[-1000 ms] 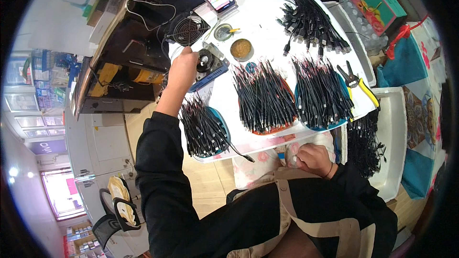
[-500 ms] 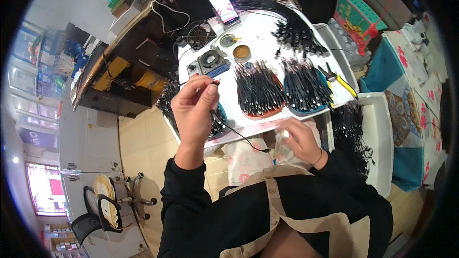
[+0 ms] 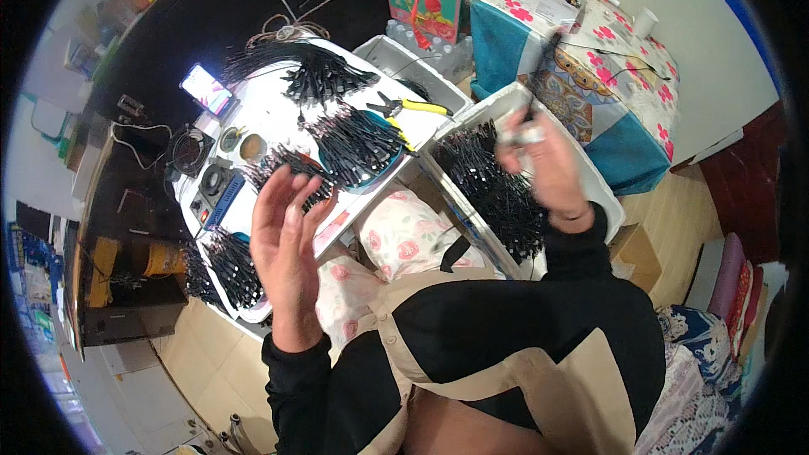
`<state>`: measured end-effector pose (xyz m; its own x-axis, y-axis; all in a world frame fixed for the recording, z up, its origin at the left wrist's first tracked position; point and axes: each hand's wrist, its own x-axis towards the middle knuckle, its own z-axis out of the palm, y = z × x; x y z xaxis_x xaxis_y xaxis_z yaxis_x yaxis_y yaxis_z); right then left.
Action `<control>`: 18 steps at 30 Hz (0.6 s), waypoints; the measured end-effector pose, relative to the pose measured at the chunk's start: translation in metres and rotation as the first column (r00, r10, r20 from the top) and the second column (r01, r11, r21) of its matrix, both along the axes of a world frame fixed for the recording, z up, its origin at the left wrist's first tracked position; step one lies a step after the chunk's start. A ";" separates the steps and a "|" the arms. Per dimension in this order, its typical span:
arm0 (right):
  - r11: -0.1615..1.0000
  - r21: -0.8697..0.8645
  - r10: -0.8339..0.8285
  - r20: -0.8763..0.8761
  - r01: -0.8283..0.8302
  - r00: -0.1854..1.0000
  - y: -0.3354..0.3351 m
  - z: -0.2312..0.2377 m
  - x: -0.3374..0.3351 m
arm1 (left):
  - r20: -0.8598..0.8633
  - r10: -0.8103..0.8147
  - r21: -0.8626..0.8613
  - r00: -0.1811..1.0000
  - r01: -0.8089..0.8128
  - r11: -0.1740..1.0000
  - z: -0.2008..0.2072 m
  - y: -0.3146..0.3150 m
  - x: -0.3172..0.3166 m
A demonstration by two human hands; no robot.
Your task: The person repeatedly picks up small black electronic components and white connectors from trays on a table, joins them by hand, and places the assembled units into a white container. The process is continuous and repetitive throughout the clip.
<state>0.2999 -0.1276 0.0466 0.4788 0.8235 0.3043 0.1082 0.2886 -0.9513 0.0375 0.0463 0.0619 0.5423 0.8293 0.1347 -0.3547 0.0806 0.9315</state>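
My left hand [image 3: 291, 240] is raised over the near edge of the white table [image 3: 337, 223], its fingers apart and nothing in them. Behind its fingertips stands a bundle of short black cables [image 3: 286, 170], partly hidden. My right hand [image 3: 548, 164] is over the long white bin [image 3: 581, 170] on the right, smeared by motion. A blurred black cable [image 3: 542, 67] sticks up from its fingers, and a white wrap shows on one finger. Below that hand lies a heap of black cables [image 3: 484, 173] in the bin.
Another cable bundle in a blue tray [image 3: 354, 147], yellow-handled pliers [image 3: 413, 107], a lit phone [image 3: 206, 91], a small round tin [image 3: 253, 147] and a blue-grey device [image 3: 221, 194] are on the table. A flower-patterned cloth [image 3: 624, 118] covers the surface beyond the bin.
The view has turned to the right. My left hand no longer holds the cable it pinched and has opened. My right hand has swung from the table's near edge to above the bin.
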 end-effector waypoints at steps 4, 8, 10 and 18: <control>0.973 -0.202 -0.099 0.066 0.110 0.993 -0.042 -0.019 0.057 | -0.199 0.096 -0.004 0.975 -0.099 0.995 -0.034 0.013 -0.041; 0.813 -0.561 -0.103 0.122 0.154 0.987 -0.011 -0.139 0.095 | -0.398 0.179 0.036 0.900 -0.180 0.983 -0.064 0.017 -0.082; 0.696 -0.703 -0.038 0.168 0.147 0.985 0.012 -0.209 0.111 | -0.455 0.187 0.022 0.871 -0.199 0.980 -0.072 0.021 -0.099; 0.524 -0.671 0.226 0.703 0.524 0.674 0.070 -0.323 0.137 | -0.648 0.591 0.493 0.480 -0.327 0.806 -0.071 0.047 -0.144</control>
<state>0.4372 -0.0578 -0.2766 0.5965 0.7895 -0.1447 0.7189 -0.6057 -0.3411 -0.1064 0.0929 -0.0087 0.0990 0.9858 0.1357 0.5620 -0.1679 0.8099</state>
